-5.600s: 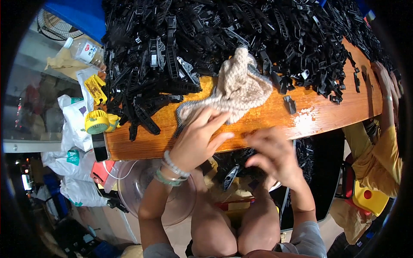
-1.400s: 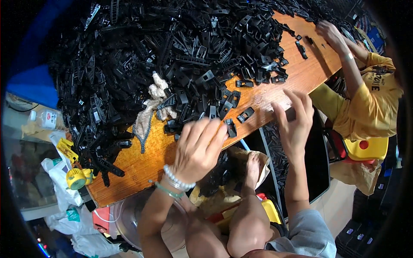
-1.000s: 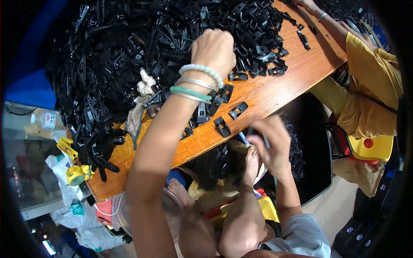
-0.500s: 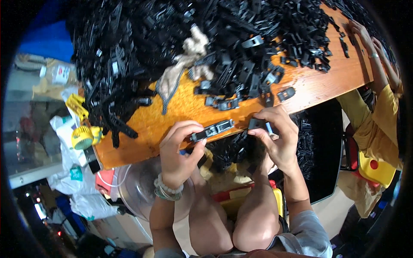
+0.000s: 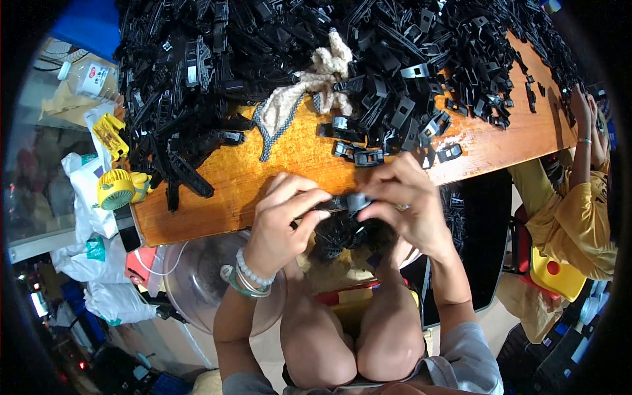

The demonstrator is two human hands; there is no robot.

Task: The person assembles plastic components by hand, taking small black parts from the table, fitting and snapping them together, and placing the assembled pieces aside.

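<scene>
My left hand [image 5: 284, 217] and my right hand [image 5: 403, 201] meet just below the front edge of the wooden table [image 5: 217, 207]. Together they pinch a long black plastic part [image 5: 342, 203]. The left hand grips its left end. The right hand's fingers close over a small black clip at its right end. A huge heap of black plastic parts [image 5: 276, 46] covers the table behind. A beige knitted cloth [image 5: 309, 95] lies at the heap's near edge.
A small yellow fan [image 5: 118, 187] and a dark phone [image 5: 125, 227] sit at the table's left end. A clear round basin [image 5: 197, 286] stands on the floor by my knees. A person in a yellow top [image 5: 576, 217] works at the right. White bags [image 5: 89, 197] pile at the left.
My hands have come together: half a second ago the left held the long part and the right a separate clip, a gap between them. Before that my left hand reached into the heap.
</scene>
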